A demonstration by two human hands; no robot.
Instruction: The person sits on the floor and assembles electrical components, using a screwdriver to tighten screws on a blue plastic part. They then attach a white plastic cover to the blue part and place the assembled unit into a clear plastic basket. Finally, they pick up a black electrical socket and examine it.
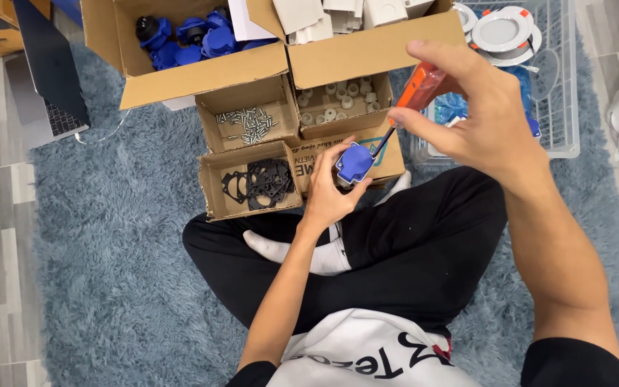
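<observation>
1. Head view, the key relation: the blue socket cover (354, 162) sits in the left hand (329, 192), and the screwdriver (411, 100) comes down onto it from the upper right. The tool's long axis runs on a slant, orange handle high and to the right, dark shaft pointing down and left, with the tip touching the blue part's upper right edge.

2. Head view, left hand: it is cupped under the blue part, fingers curled round its lower side and thumb up along the left edge, pinching it. The forearm rises from the lap, so this hand is the nearer one to the part.

3. Head view, right hand (474, 115): it is raised close to the camera, fingers pressed together around the orange handle, thumb and forefinger tips meeting low on it near the shaft. The wrist is bent and the forearm runs back to the lower right.

4. Head view, surroundings: just beyond the left hand lie small cardboard trays, one with black gaskets (259, 180), one with screws (247, 123), one with white round pieces (338, 99). A larger box (202, 75) behind holds more blue parts. A white wire basket (564, 86) with round white fittings stands to the right, on a blue-grey shaggy rug (116, 236). The person sits cross-legged in black trousers.
</observation>
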